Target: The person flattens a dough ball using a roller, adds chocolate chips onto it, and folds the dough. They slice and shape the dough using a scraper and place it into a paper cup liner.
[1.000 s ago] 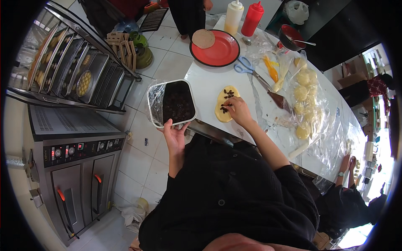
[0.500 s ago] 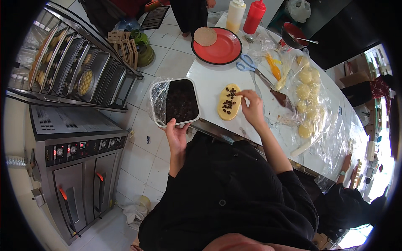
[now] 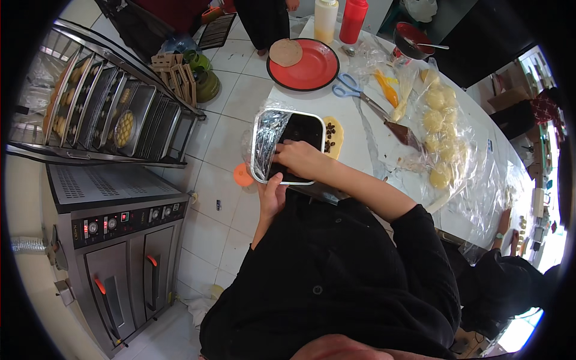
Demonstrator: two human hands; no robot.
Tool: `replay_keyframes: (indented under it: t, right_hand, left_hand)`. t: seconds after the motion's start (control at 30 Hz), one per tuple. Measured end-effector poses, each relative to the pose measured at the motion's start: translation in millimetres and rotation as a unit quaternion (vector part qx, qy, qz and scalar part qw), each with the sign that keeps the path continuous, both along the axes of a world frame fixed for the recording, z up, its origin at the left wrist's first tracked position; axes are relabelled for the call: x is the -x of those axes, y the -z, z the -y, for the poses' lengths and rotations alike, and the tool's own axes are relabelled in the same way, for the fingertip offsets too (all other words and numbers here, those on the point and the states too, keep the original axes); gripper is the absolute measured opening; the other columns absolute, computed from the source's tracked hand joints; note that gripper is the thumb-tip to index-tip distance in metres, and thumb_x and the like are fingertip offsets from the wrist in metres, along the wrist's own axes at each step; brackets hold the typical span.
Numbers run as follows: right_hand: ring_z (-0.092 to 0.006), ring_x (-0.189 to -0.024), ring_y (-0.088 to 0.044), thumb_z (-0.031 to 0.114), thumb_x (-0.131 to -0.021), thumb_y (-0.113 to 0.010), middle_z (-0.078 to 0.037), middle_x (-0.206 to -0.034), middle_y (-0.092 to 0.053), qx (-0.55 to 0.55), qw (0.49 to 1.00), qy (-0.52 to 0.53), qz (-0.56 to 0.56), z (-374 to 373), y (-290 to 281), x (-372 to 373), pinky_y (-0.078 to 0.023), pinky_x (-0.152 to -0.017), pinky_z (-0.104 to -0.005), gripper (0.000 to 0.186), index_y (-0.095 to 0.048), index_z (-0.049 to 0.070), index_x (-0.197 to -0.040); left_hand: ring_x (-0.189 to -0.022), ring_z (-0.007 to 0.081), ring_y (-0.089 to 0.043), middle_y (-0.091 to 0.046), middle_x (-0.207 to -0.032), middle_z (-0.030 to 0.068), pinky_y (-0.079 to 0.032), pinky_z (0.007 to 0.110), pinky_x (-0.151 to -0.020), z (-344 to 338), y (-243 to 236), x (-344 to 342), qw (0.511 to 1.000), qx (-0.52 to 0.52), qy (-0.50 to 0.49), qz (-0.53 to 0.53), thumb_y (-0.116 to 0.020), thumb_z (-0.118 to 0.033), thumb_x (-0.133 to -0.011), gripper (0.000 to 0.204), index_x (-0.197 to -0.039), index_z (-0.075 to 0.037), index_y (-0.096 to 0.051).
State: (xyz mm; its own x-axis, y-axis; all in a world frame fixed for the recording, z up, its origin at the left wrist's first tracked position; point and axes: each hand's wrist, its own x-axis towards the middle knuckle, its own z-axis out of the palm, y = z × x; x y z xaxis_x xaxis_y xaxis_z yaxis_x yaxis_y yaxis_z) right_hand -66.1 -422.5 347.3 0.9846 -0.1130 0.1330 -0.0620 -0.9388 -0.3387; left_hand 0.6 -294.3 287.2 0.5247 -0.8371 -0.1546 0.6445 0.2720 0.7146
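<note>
The right hand [image 3: 298,157] has left the oval dough [image 3: 332,135] and now dips, fingers curled, into the foil tray [image 3: 264,144] of dark filling at the white table's [image 3: 354,120] near edge; the left hand [image 3: 273,195] grips the tray from below; scissors [image 3: 348,90] lie beyond.

A white tabletop [image 3: 360,129] carries a red plate [image 3: 309,66] with a flat dough round [image 3: 285,52], 2 squeeze bottles [image 3: 339,18], blue-handled scissors [image 3: 347,88], a dough piece dotted with dark bits [image 3: 332,135], a foil tray [image 3: 282,147] at its edge, and clear plastic sheeting under pale dough balls [image 3: 441,123].
</note>
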Motion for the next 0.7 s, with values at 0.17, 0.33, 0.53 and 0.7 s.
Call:
replay_keyframes:
  t: [0.17, 0.33, 0.53, 0.7]
  right_hand:
    - [-0.0235, -0.069, -0.059, 0.006, -0.064, -0.055, -0.01, -0.076, -0.058, 0.005, 1.0, -0.01, 0.019, 6.0, 14.5, -5.5, -0.048, -0.063, -0.0331, 0.014, -0.062, 0.006, -0.077]
    - [-0.018, -0.062, -0.06, 0.003, -0.061, -0.062, -0.01, -0.065, -0.06, -0.316, 0.945, 0.044, 0.066, 24.7, -25.5, 8.7, -0.048, -0.058, -0.0272, 0.013, -0.061, -0.001, -0.073]
    - [-0.0104, -0.061, -0.059, 0.007, -0.063, -0.066, -0.006, -0.067, -0.063, -0.468, 0.867, 0.157, 0.07, 67.2, -29.0, 45.0, -0.048, -0.059, -0.0227, 0.016, -0.064, 0.0, -0.076]
    - [-0.0156, -0.064, -0.062, 0.01, -0.058, -0.066, -0.01, -0.071, -0.064, -0.365, 0.873, 0.323, -0.02, 80.3, 31.8, 69.2, -0.049, -0.063, -0.0258, 0.023, -0.065, 0.001, -0.08]
  left_hand:
    - [-0.105, 0.0231, -0.048, -0.047, -0.115, 0.0101, -0.04, 0.041, -0.088, 2.9, -3.6, 5.4, 1.0, -0.008, -0.002, -0.013, -0.049, -0.009, -0.076, 0.048, -0.122, -0.003, -0.035]
    - [-0.101, 0.0247, -0.049, -0.043, -0.115, 0.0108, -0.045, 0.044, -0.082, 2.2, 1.5, -0.4, 0.997, 0.014, 0.006, -0.073, -0.049, 0.0, -0.076, 0.057, -0.125, -0.014, -0.025]
    - [-0.102, 0.0273, -0.05, -0.05, -0.112, 0.0124, -0.042, 0.047, -0.085, -0.4, -5.6, -3.6, 0.995, -0.06, -0.075, -0.038, -0.048, -0.014, -0.078, 0.041, -0.117, -0.003, -0.041]
    - [-0.104, 0.0265, -0.048, -0.047, -0.116, 0.0119, -0.042, 0.047, -0.085, 0.7, -5.7, -9.0, 0.995, -0.049, -0.088, -0.011, -0.048, -0.017, -0.079, 0.042, -0.117, -0.003, -0.041]
